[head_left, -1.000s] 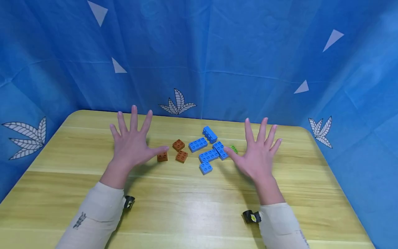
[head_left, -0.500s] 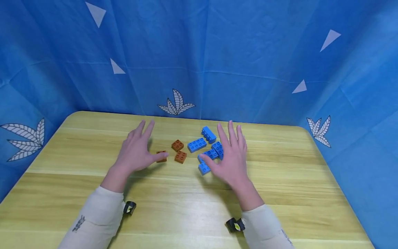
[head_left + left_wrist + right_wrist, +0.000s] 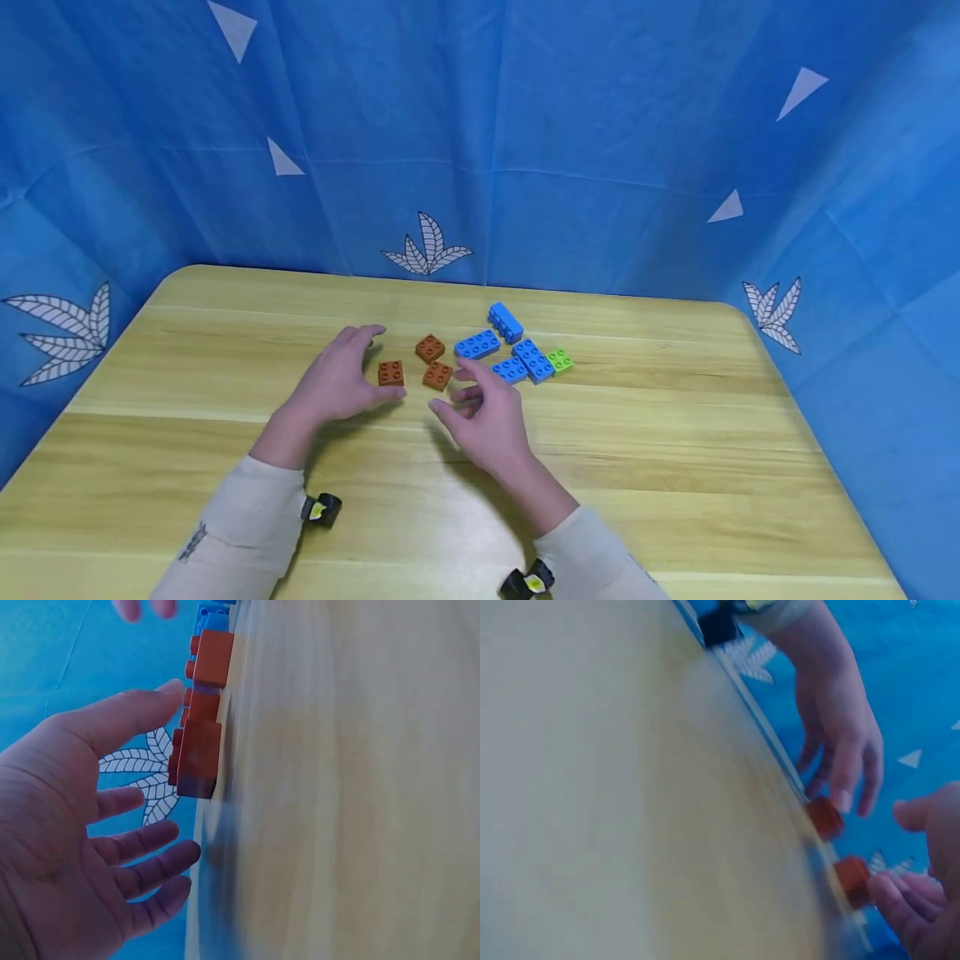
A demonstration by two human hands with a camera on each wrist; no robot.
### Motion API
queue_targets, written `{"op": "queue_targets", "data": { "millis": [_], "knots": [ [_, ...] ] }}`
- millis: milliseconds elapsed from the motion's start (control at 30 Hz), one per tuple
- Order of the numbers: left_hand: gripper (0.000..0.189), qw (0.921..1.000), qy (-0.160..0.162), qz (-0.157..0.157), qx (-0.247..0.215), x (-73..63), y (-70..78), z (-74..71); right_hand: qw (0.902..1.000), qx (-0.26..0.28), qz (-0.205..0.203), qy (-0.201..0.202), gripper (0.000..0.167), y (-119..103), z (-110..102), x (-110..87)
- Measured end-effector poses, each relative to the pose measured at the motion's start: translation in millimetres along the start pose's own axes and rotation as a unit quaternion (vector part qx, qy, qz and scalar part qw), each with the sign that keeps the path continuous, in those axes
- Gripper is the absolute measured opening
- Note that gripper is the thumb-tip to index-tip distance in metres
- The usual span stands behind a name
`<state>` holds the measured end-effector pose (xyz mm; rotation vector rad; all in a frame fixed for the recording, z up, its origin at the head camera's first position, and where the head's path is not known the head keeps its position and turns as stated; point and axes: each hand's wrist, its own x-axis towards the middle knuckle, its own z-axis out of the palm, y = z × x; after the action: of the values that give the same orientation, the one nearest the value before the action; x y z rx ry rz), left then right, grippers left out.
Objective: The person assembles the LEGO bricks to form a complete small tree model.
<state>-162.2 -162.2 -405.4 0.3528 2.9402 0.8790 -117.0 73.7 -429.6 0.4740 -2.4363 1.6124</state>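
Observation:
My left hand [image 3: 333, 383] hovers just left of the leftmost brown toy brick [image 3: 391, 373]; thumb and forefinger are spread on either side of it, holding nothing. In the left wrist view the left hand [image 3: 97, 825] shows relaxed fingers beside the same brick [image 3: 199, 756]. My right hand [image 3: 491, 421] is near the front brown brick [image 3: 437, 376], thumb and fingers apart, gripping nothing. A third brown brick [image 3: 430, 348] lies behind. In the blurred right wrist view, the right hand [image 3: 922, 892] appears close to a brown brick [image 3: 853, 882].
Several blue bricks lie right of the brown ones, including a long brick [image 3: 477, 344], one on its side [image 3: 506, 322] and another long one [image 3: 533, 361]. A green brick [image 3: 560, 360] touches that last one. A blue curtain [image 3: 600, 167] borders the wooden table [image 3: 675, 467].
The right hand has swept left from beside the green brick toward the brown ones, its fingers bending; the green brick is uncovered. The left hand's spread fingers have drawn in and lowered around the leftmost brick.

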Motion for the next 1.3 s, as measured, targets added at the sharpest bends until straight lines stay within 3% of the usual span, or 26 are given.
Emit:
{"op": "queue_targets", "data": {
  "millis": [233, 367, 633, 867, 1033, 1300],
  "knots": [
    [0.083, 0.9996, 0.003, 0.019, -0.02, 3.9, -2.8, 8.3, 0.9989, -0.009, 0.046, -0.007, 0.053, 4.8, 10.4, -2.3],
    [0.072, 0.9992, -0.002, 0.026, -0.028, 5.9, -3.6, 10.3, 0.9988, -0.026, 0.04, -0.01, 0.054, 9.5, 11.7, 1.2],
    [0.043, 0.9982, -0.006, 0.049, -0.034, 7.8, -5.0, 9.4, 0.9937, -0.109, 0.025, -0.004, 0.057, 15.3, 14.9, 11.8],
    [0.038, 0.9976, -0.011, 0.053, -0.044, 8.3, -5.2, 10.7, 0.9858, -0.167, 0.009, 0.002, 0.045, 23.1, 18.3, 18.6],
    [0.037, 0.9968, -0.008, 0.059, -0.054, 8.3, -5.4, 11.9, 0.9894, -0.144, 0.014, -0.01, 0.037, 25.0, 16.2, 18.2],
    [0.038, 0.9935, -0.003, 0.076, -0.085, 6.4, 4.7, 12.2, 0.9946, -0.091, 0.034, -0.037, 0.039, 22.9, 3.6, 9.7]
  ]
}}
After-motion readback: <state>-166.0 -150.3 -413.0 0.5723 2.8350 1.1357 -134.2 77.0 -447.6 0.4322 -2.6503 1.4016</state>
